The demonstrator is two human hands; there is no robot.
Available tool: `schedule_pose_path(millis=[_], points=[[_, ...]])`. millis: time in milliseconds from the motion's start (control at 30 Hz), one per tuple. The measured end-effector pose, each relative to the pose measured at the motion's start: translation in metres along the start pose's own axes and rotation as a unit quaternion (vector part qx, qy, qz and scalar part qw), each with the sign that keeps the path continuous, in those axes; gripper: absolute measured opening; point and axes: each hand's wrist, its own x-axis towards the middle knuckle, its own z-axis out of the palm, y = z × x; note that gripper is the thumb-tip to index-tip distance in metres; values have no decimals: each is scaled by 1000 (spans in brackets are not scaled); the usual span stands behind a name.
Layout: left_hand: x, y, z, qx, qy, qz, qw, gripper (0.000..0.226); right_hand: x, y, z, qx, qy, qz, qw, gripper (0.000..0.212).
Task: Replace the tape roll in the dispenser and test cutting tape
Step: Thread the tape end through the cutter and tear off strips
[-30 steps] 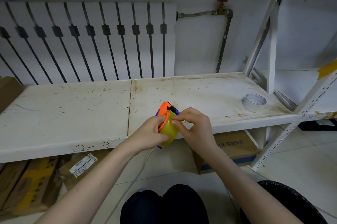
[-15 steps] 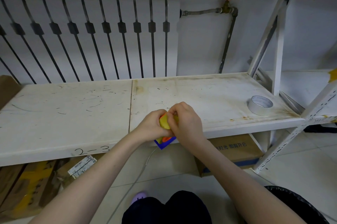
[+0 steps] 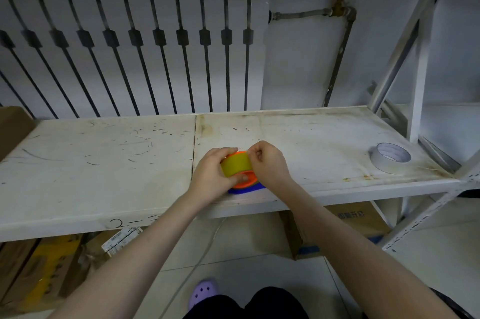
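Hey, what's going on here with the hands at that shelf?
A person is working on an orange and blue dispenser at the front edge of the shelf. The left hand grips the dispenser, thumb on its orange side. The right hand pinches the edge of the yellow roll loaded in it, seemingly picking at the tape end. A white roll lies apart at the shelf's right end.

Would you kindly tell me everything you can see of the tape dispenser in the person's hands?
The tape dispenser looks like orange plastic with a blue part beneath, and carries a yellowish tape roll. It sits at the front of the white shelf; whether it rests there is unclear. The left hand grips it, thumb on the orange hub, and the right hand pinches at the roll's upper edge.
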Motion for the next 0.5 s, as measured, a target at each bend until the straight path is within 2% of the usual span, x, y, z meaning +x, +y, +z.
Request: schedule_pose_path(millis=[200, 300, 500], points=[[8, -1, 4, -55, 31, -36, 997, 42, 10, -10, -4, -24, -48, 9, 999, 17], [11, -4, 5, -91, 26, -62, 994, 40, 12, -17, -5, -97, -67, -12, 993, 15], [14, 2, -3, -103, -21, -81, 991, 34, 3, -36, -1, -91, -54, -75, 991, 15]])
